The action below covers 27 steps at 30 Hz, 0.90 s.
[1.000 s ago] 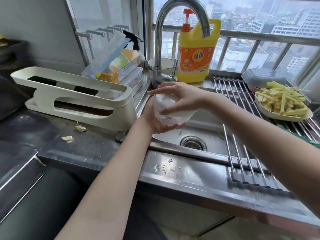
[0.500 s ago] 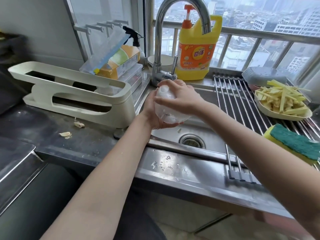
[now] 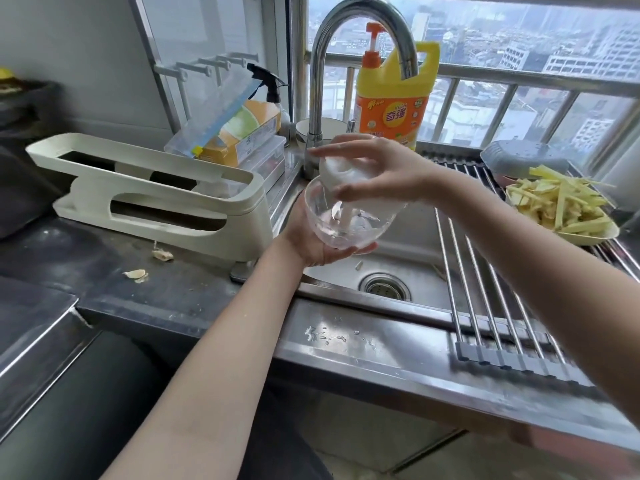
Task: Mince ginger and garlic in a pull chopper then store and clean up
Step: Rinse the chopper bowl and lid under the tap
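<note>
Over the steel sink (image 3: pixel 398 265) my left hand (image 3: pixel 311 244) cups the clear chopper bowl (image 3: pixel 346 226) from below, fingers curled under it. The bowl is tilted, and a white blade shaft (image 3: pixel 346 218) stands inside it. My right hand (image 3: pixel 381 171) grips the white chopper lid (image 3: pixel 337 173) from above, at the bowl's rim and lifted on one side. The tap spout (image 3: pixel 405 60) arches just above; no water is visibly running.
A yellow detergent bottle (image 3: pixel 394 109) stands behind the tap. A roll-up drying rack (image 3: pixel 485 271) spans the sink's right, carrying a plate of ginger strips (image 3: pixel 561 213) and a grey lid (image 3: pixel 523 162). A cream rack (image 3: pixel 156 192) and garlic skins (image 3: pixel 138 273) lie on the left counter.
The chopper has come up and tilted from on its side to more upright. My right hand moved from wrapping the body to the lid on top, which now sits partly lifted.
</note>
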### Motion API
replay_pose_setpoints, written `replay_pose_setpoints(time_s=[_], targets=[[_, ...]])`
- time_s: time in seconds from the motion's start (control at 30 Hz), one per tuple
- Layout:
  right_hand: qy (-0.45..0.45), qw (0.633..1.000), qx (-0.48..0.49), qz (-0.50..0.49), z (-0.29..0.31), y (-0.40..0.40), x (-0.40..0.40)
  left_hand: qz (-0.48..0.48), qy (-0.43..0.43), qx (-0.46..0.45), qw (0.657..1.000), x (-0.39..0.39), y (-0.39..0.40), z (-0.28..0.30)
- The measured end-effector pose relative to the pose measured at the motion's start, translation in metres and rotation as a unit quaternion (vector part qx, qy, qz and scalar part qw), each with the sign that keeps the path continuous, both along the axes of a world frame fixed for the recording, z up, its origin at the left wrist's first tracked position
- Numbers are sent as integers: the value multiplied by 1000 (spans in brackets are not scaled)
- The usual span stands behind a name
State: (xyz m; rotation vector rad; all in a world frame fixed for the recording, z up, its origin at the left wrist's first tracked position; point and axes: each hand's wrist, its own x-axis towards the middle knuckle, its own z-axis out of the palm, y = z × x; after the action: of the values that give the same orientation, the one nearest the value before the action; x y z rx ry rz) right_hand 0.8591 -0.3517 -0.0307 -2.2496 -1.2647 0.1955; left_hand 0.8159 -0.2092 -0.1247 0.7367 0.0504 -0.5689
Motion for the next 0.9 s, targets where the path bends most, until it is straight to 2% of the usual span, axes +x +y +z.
replay_pose_setpoints(time_s=[0.13, 0.2, 0.3, 0.37, 0.43, 0.53, 0.63, 0.77, 0.9], targets=[[-87, 991, -101, -16, -26, 11, -5, 10, 14, 4, 1000, 4, 0, -4], [-89, 992, -91, -24, -36, 14, -7, 10, 29, 33, 999, 6, 2, -5], [-107, 989, -95, -45, -39, 15, -4, -17, 45, 25, 999, 14, 7, -10], [-131, 982, -110, -76, -40, 19, -4, -9, 23, 32, 999, 20, 9, -13], [-111, 982, -108, -106, -43, 26, -3, 17, 9, 50, 999, 23, 11, -17], [-80, 982, -101, -139, -44, 33, 0, 54, 44, 90, 993, 24, 12, -20], [-72, 977, -107, -168, -38, 38, 2, 73, 34, 79, 994, 23, 10, -17], [-114, 982, -80, -126, -38, 32, -5, 91, -7, 52, 994, 21, 10, -21], [-121, 987, -95, -52, -34, 19, -8, 32, -15, 42, 999, 19, 9, -18]])
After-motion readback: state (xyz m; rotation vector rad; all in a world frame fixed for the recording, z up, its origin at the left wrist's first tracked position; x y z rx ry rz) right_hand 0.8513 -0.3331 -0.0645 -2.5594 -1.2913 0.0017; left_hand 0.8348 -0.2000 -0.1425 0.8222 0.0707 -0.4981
